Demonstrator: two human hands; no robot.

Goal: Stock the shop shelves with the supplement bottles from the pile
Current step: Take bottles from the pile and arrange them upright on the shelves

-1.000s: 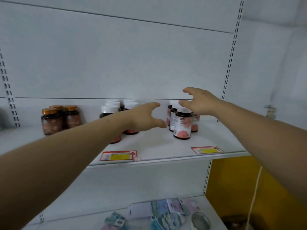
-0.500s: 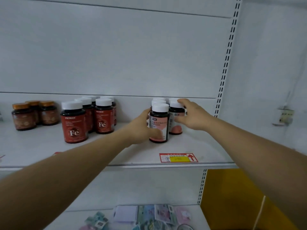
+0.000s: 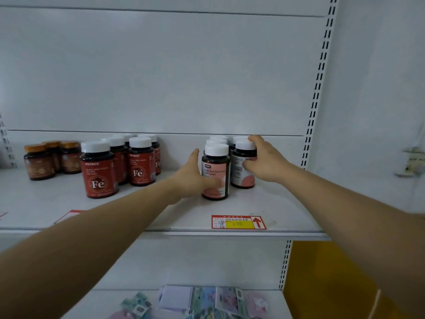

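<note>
As both hands reach the shelf (image 3: 264, 203), the left hand (image 3: 192, 178) cups the front pink bottle (image 3: 215, 172), fingers curled round it; the right hand (image 3: 264, 161) grips its upright neighbour (image 3: 242, 166), just right.

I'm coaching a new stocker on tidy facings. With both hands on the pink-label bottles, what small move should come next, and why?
Probably turn the bottle held by the right hand until its front faces out: it shows small print, while the front bottle gripped by the left hand faces forward.
</note>
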